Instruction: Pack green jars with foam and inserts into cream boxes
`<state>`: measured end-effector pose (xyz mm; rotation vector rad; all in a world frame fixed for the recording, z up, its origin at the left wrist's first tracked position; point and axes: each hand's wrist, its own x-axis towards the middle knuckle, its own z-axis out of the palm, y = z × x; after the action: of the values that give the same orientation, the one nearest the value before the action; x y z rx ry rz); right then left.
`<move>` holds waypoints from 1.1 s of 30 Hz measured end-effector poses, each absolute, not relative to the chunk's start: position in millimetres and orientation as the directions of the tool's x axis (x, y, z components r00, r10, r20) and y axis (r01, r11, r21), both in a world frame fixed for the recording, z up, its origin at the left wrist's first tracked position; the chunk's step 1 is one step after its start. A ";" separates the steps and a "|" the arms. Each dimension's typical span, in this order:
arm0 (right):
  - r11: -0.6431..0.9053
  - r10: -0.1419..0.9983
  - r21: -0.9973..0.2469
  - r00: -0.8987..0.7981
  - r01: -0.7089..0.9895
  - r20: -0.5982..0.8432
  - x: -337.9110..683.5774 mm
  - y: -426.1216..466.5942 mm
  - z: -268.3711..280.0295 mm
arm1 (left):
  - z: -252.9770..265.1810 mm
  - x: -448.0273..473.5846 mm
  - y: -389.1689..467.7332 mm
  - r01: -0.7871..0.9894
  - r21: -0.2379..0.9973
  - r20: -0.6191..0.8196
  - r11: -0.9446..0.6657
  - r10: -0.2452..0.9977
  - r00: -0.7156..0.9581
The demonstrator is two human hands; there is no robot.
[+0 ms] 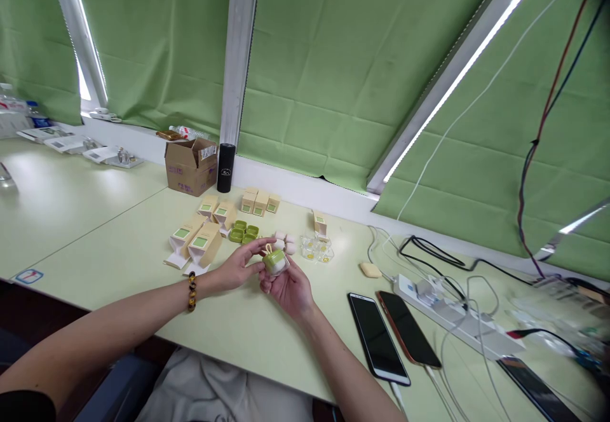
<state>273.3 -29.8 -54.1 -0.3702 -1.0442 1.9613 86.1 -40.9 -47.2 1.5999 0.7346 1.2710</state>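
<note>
Both hands meet over the table around a small container (pixel 275 262) with a green lid, a cord loop on top and a clear lower part with something whitish inside. My left hand (pixel 238 266) grips its lid side between thumb and fingers. From below and the right, my right hand (pixel 293 288) is closed around the clear part. Just beyond them sit several green lids (pixel 237 234), a cluster of pale pinkish-white puffs (pixel 288 244) and several clear cups (pixel 312 250) with yellow marks. Small beige cartons (pixel 204 244), some with open flaps, lie left of the lids.
More cartons (pixel 260 203) stand at the back, near a black cylinder (pixel 225 168) and an open cardboard box (pixel 190 171). To the right lie two phones (pixel 379 339), a power strip (pixel 452 314) with tangled cables, and a beige piece (pixel 370 270).
</note>
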 end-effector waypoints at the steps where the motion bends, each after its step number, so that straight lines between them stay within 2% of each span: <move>1: -0.264 0.797 -0.801 -0.589 -0.538 0.133 273.9 -28.6 -55.5 | -47.5 86.4 -40.0 -0.113 0.919 0.395 -0.378 0.874 0.284; 5: -0.152 0.843 -0.851 -0.515 -0.502 0.153 276.8 -23.5 -59.7 | -47.6 86.8 -37.2 -0.148 0.912 0.409 -0.383 0.879 0.245; 10: 0.116 0.929 -0.902 -0.277 -0.415 0.247 279.3 -22.6 -58.6 | -47.0 87.5 -37.3 0.041 0.914 0.400 -0.404 0.913 0.080; 13: 0.295 0.920 -0.924 -0.191 -0.242 0.343 279.7 -23.5 -57.5 | -46.5 87.8 -38.9 0.239 0.900 0.375 -0.364 0.927 0.001; 17: 0.406 0.911 -0.913 -0.098 0.038 0.401 283.5 -22.0 -55.8 | -44.3 87.6 -43.4 0.470 0.807 0.400 -0.357 0.916 0.008; 20: 0.466 0.884 -0.859 -0.166 0.213 0.438 285.5 -21.2 -55.9 | -43.1 87.8 -47.3 0.579 0.713 0.440 -0.394 0.896 0.068; 23: 0.488 0.867 -0.812 -0.282 0.320 0.410 281.5 -23.5 -60.2 | -45.3 87.9 -48.3 0.637 0.668 0.425 -0.386 0.900 0.099; 33: 0.475 0.847 -0.822 -0.418 0.315 0.329 281.2 -20.9 -74.5 | -56.8 85.3 -41.7 0.692 0.597 0.370 -0.406 0.905 0.211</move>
<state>281.2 -20.9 -74.5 -0.9640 -1.9569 0.8810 85.3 -41.7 -56.8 2.1885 1.5005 0.9970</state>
